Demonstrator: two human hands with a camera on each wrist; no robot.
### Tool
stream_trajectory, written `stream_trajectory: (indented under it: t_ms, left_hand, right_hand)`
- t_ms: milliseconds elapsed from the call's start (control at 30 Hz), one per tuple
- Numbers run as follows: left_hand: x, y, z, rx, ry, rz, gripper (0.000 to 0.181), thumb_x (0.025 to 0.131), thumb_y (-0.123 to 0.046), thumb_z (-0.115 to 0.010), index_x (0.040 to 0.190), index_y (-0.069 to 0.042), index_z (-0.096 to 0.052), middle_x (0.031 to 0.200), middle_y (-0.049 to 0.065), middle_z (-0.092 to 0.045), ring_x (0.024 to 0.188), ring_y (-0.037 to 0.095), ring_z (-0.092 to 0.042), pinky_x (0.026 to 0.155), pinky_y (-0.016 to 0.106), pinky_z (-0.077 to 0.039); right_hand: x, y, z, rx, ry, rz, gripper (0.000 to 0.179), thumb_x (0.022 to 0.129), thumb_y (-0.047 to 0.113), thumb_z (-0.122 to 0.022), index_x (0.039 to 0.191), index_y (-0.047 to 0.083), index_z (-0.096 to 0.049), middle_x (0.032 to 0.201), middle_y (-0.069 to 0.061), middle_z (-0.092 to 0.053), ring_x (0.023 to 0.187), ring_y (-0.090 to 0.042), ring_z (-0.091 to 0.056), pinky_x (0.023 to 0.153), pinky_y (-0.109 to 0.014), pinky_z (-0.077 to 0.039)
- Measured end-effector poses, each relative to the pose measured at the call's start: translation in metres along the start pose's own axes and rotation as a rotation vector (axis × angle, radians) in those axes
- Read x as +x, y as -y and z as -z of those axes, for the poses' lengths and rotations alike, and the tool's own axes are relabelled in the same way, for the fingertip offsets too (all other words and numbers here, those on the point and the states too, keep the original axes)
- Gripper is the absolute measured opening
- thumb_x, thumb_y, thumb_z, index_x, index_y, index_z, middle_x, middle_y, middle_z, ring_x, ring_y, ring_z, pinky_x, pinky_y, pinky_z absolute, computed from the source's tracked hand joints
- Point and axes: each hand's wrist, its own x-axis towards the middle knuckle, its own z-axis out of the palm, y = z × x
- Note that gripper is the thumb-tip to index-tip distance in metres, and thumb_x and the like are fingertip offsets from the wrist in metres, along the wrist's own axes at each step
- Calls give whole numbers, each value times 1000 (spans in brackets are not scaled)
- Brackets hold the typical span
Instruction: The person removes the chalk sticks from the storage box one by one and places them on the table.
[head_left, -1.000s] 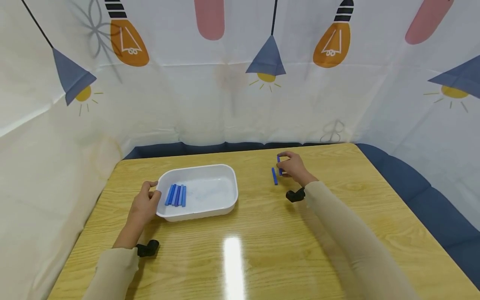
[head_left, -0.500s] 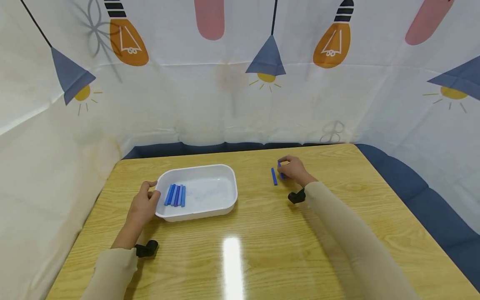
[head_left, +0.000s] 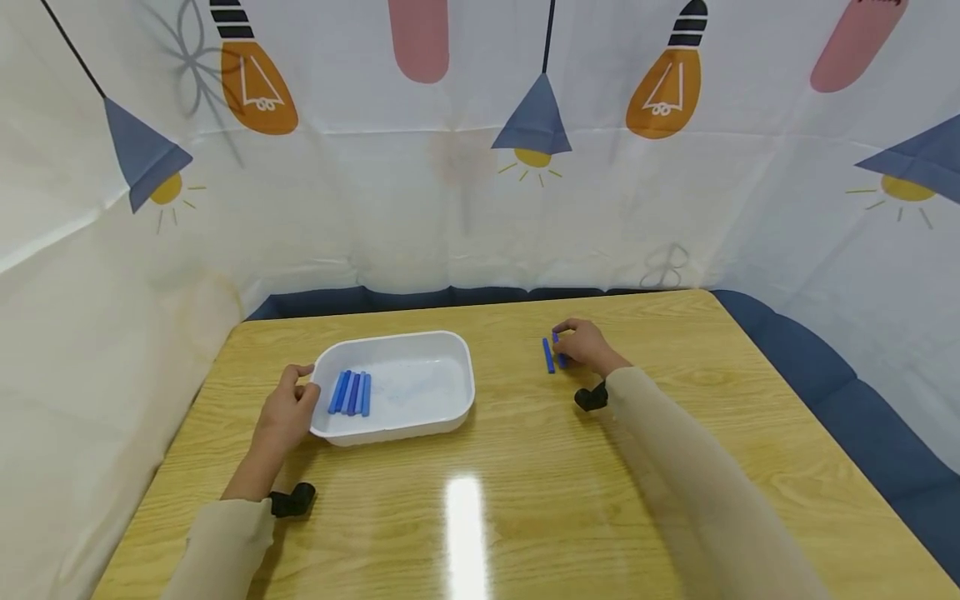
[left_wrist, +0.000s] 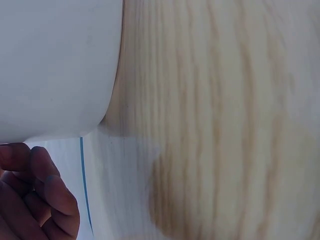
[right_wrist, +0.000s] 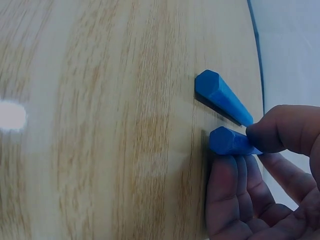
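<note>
Between thumb and fingers, my right hand (head_left: pixel 588 346) pinches a blue six-sided stick (right_wrist: pixel 227 141), low over the tabletop. Just left of it a second blue stick (right_wrist: pixel 220 94) lies on the wood, almost parallel, its far end near the thumb in the right wrist view. My left hand (head_left: pixel 285 408) holds the left rim of a white tray (head_left: pixel 420 387), its fingers bent at the edge. Several sticks (head_left: pixel 350 392) in shades of blue and violet lie side by side at the tray's left end. In the left wrist view the tray's outer wall hides part of that hand.
The wooden table (head_left: pixel 525 483) ends at a dark blue padded edge (head_left: pixel 810 367) behind and to the right. A white curtain (head_left: pixel 360 192) printed with lamps and bulbs hangs behind it. Black wrist cameras sit at both sleeves.
My right hand has drawn slightly toward me with the pinched stick, lowering it beside the other one. The left hand and the tray have stayed nearly still.
</note>
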Motion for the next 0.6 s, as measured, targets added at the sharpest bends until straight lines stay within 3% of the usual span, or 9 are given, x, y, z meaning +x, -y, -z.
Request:
stream_trajectory:
  t_ms: [600]
  left_hand:
    - [-2, -1, -1, -6, -6, 8, 54, 99, -33, -31, 147, -10, -29, 124, 26, -56, 100, 32, -53, 79, 37, -49]
  right_hand:
    - [2, -1, -3, -125, -32, 33, 46, 87, 12, -60, 133, 10, -55, 103, -15, -60, 67, -15, -56, 58, -25, -49]
